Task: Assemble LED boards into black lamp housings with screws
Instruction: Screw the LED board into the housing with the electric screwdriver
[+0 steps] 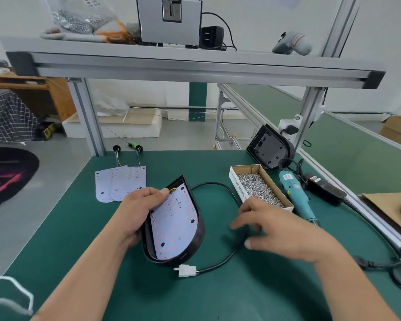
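Cardboard box [237,189] right of centre holds loose silvery screws [259,187]. Our left hand [139,212] grips the glossy black D-shaped housing [200,228] mid-table, white LED board [174,225] seated inside. Our right hand [276,228] hovers beside it, fingers loosely spread, holding nothing

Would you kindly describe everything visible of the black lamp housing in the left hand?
The lamp housing is a shallow black shell, plastic by its look, straight at the far end and rounded at the near one. It is tilted, near end on the green table, open side up and rightward, with a white LED board dotted red lying inside. The left hand grips its left rim, thumb on the board. A black cable loops from behind it to a white plug.
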